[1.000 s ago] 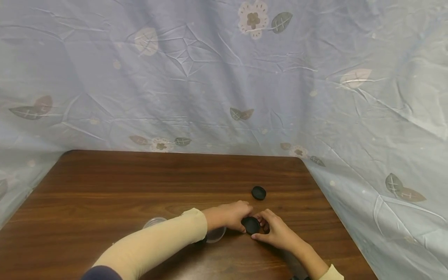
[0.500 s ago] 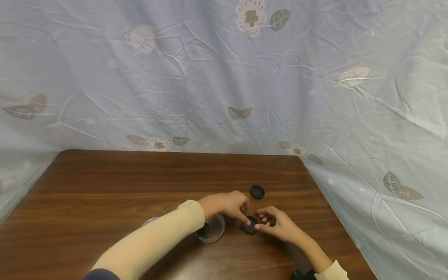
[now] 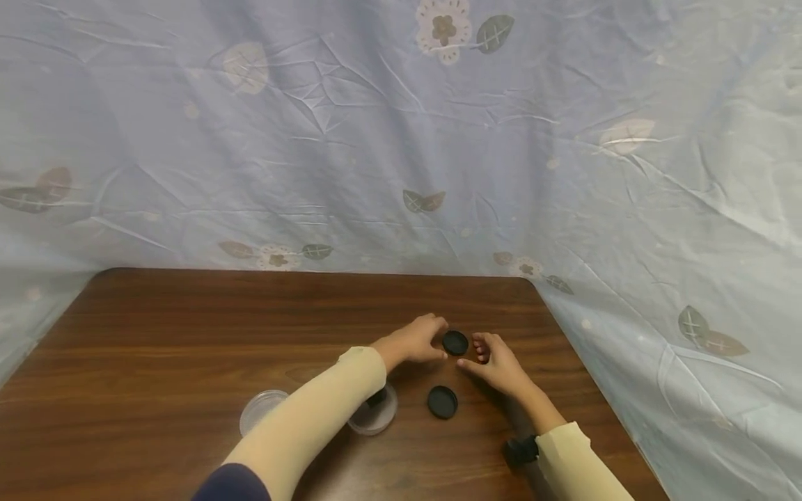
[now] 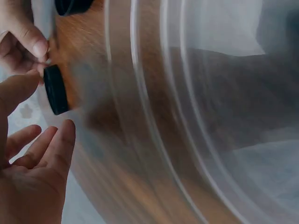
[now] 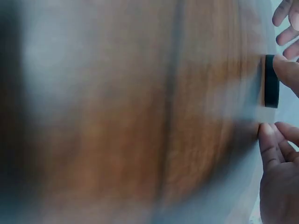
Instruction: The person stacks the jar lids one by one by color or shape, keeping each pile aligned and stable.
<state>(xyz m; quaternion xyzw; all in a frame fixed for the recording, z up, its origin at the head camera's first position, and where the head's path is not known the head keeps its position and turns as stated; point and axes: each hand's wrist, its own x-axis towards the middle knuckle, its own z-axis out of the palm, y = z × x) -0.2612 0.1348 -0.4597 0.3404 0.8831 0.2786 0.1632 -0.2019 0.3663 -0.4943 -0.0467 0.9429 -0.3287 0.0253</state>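
A round black lid (image 3: pixel 454 342) lies on the table between my two hands. To its left is my left hand (image 3: pixel 415 339), thumb and fingers spread apart around that side. My right hand (image 3: pixel 499 367) is at its right, thumb extended and fingers slightly bent. Neither hand visibly grips the lid; whether a fingertip touches it is unclear. In the left wrist view, the lid (image 4: pixel 56 89) appears between the left thumb and fingers. Nearer me lies a second round black lid (image 3: pixel 442 402), untouched.
A clear round container (image 3: pixel 374 416) stands under the left forearm, partly hidden by it. Farther left is another clear round piece (image 3: pixel 258 409), also partly covered by the sleeve. The brown wooden table (image 3: pixel 250 313) meets a patterned curtain (image 3: pixel 351 160) behind and at right.
Both hands have left the nearer black lid, which now lies on the table, and moved away from me to either side of the farther lid.
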